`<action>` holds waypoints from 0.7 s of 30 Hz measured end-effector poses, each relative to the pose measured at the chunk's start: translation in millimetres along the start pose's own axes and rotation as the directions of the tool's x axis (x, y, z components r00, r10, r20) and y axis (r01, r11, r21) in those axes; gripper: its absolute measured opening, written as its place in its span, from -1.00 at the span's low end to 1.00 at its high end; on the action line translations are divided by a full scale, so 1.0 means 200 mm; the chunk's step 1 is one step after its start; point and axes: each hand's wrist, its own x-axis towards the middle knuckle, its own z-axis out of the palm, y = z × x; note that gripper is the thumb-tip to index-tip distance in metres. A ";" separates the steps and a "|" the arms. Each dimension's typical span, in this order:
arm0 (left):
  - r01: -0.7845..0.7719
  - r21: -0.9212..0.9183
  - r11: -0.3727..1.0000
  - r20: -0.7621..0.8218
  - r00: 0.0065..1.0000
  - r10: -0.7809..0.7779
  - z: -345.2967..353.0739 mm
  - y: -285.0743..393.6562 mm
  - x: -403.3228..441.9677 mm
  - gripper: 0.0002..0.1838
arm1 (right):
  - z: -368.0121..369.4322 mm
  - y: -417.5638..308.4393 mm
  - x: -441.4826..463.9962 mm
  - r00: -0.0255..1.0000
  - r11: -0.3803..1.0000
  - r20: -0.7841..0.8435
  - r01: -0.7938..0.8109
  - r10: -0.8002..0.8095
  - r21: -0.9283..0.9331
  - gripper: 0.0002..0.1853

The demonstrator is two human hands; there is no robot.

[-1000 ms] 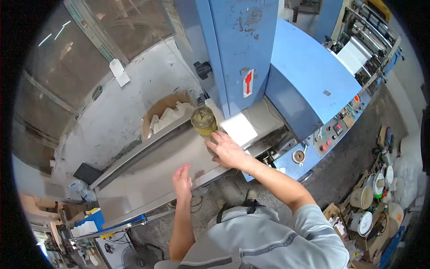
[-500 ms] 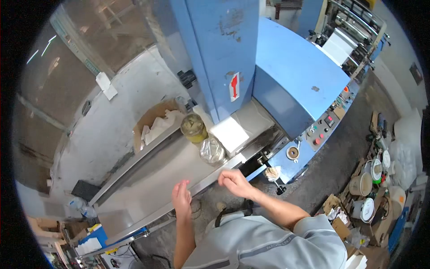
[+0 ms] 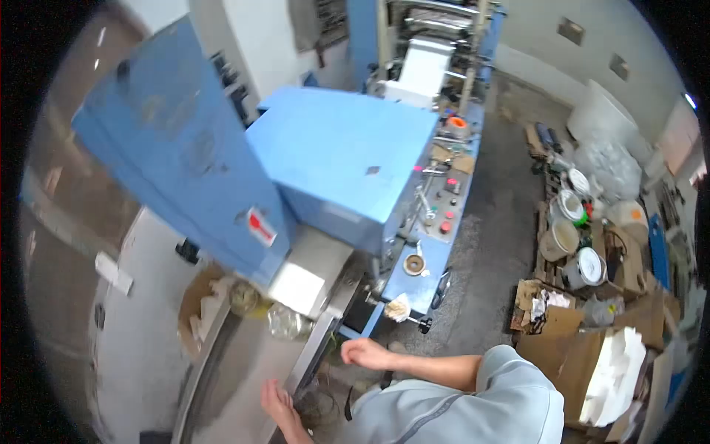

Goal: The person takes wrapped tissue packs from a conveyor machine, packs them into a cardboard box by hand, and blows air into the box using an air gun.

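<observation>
My left hand (image 3: 277,403) is over the near edge of the metal conveyor table (image 3: 248,370), its fingers loosely apart and nothing seen in them. Just off the table's edge, my right hand (image 3: 362,354) hangs with its fingers curled in; I see nothing in it. Farther up the table are a clear plastic bag or wrapped bundle (image 3: 287,321) and a jar with yellowish contents (image 3: 245,299). Beside them a white sheet (image 3: 297,286) lies at the machine's outlet. Neither hand touches these things. The picture is slightly blurred.
A blue machine (image 3: 340,148) stands ahead, with a control panel (image 3: 447,211) on its right side. A tape roll (image 3: 414,264) rests on its ledge. Buckets (image 3: 560,238) and cardboard boxes (image 3: 555,337) line the right. A carton (image 3: 196,296) stands left of the table.
The view has swung to the right, so the machine and table sit farther left and more of the right-hand floor shows. Both hands remain near the table's edge, holding nothing visible.
</observation>
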 end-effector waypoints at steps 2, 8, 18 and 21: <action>0.000 0.033 0.999 0.003 1.000 0.000 0.09 0.06 -0.04 -0.77 | 0.02 0.03 0.03 0.999 0.998 0.032 0.012 -0.013 0.059 -0.86; -0.068 0.071 0.995 0.023 0.998 0.067 0.06 -0.03 0.04 -0.71 | 0.06 -0.03 0.01 0.994 0.997 0.083 0.067 -0.071 0.049 -0.87; -0.045 0.111 0.993 0.068 0.997 0.037 0.17 0.05 -0.06 -0.69 | 0.07 0.05 -0.02 0.991 0.996 0.103 0.086 -0.085 -0.004 -0.87; -0.027 0.094 0.995 0.094 0.995 0.018 0.18 0.05 -0.06 -0.70 | 0.07 -0.01 -0.05 0.990 0.994 0.086 0.108 -0.108 0.001 -0.87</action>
